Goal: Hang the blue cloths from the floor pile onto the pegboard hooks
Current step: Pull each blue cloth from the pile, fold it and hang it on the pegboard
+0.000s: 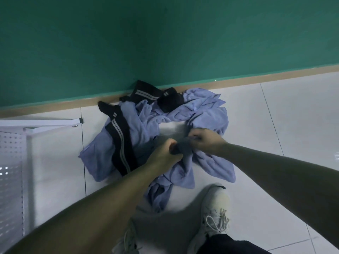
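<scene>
Shoe: pale, laced, stood on the tile floor nearest the camera, just beside the lower end of the held cloth.
Left hand: fist clenched round a bunched part of a blue cloth; the cloth hung down from the fist toward the floor.
Right hand: fingers pinched the same bunch from the other side, close to the left fist.
Pile: more blue cloths lay crumpled on the floor against the skirting, beyond and around both hands.
Dark garments: black with pale stripes, lay across the pile.
Pegboard: white, perforated, at the left edge, apart from the pile.
Wall: green, behind the pile.
</scene>
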The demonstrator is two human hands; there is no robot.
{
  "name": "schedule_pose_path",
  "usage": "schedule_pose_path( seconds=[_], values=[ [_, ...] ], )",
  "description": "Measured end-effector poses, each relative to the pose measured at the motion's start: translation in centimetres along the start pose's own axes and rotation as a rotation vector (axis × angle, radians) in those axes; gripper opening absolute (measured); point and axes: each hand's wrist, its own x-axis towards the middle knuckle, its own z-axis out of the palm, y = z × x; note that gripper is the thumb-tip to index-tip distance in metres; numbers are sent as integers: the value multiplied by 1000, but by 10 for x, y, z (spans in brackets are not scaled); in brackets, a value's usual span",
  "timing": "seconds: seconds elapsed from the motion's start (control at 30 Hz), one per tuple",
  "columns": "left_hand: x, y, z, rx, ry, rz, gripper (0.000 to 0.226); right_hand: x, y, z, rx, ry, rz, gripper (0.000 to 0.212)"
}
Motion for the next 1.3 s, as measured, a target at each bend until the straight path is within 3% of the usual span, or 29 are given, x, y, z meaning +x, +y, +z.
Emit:
schedule_pose_path(
  seconds=[0.2,0.33,0.5,0.63,0.77,0.83,0.93,1.03,1.17,1.27,1.3],
  values=[
    [-33,47,-20,23,186,77,18,-33,-47,-37,241,46,-78,32],
    [-64,72,-54,83,296,147,17,-66,-82,-75,211,134,-62,35],
    [-118,116,-88,-31,391,244,19,-114,-116,-119,216,327,-104,35],
    [-164,156,-105,-104,434,357,12,-155,-156,-149,429,491,-256,37],
    [-208,184,-111,-213,477,476,7,-187,-184,-166,717,561,-267,33],
    [-232,193,-117,-206,439,482,28,-205,-196,-173,786,588,-267,28],
    [-264,208,-125,-97,405,501,47,-236,-216,-190,757,640,-321,27],
    [-292,228,-129,-67,441,577,22,-267,-237,-209,668,659,-401,24],
    [-333,256,-130,-133,444,636,18,-305,-262,-218,594,642,-486,21],
    [-367,269,-129,-192,450,665,34,-330,-272,-222,651,690,-556,19],
    [-376,272,-128,-198,455,680,27,-340,-274,-222,651,686,-571,21]
  ],
)
